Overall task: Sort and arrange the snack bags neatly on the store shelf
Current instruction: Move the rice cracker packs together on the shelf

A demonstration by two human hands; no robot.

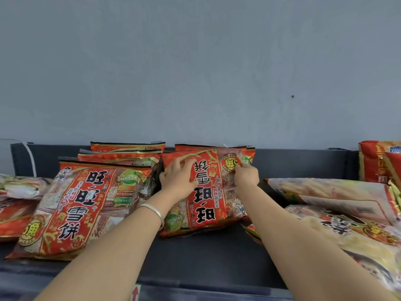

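Left hand point(178, 177) lies on the upper left of the upside-down red bag point(206, 205), fingers spread and pressing its face, not clenched. The thumb sits at the bag's left edge; I cannot tell if it hooks behind. Silver bracelet point(156, 211) on that wrist. Right hand point(246, 177) is curled, pinching the film at the bag's upper right, just under the round yellow seal. The bag rests mid-shelf, tilted back against another red bag behind it, its print inverted to me.

Risks, as I judge them:
- The right pinch has only loose film, so a lift or turn from that corner could slip or crumple the pack.
- Hard pressure from the left palm could crack brittle contents.
- Left of the held bag, touching it, the upright red bag point(71, 209) leans on the rear red bags point(125, 152). A careless swing may tip that lean forward off the shelf point(195, 257).
- Right of it, the pale bags point(325, 192) lie flat and overlapped, the nearer one running toward the shelf's front edge. A forearm brush might send it over.

Containers: the shelf is a dark deck with a low back rail point(303, 161) behind the held bag. It carries red bags left and centre, pale ones right, and orange bags point(377, 164) standing far right. All packs look sealed. Pale wrapped pieces seem to show through clear panels.
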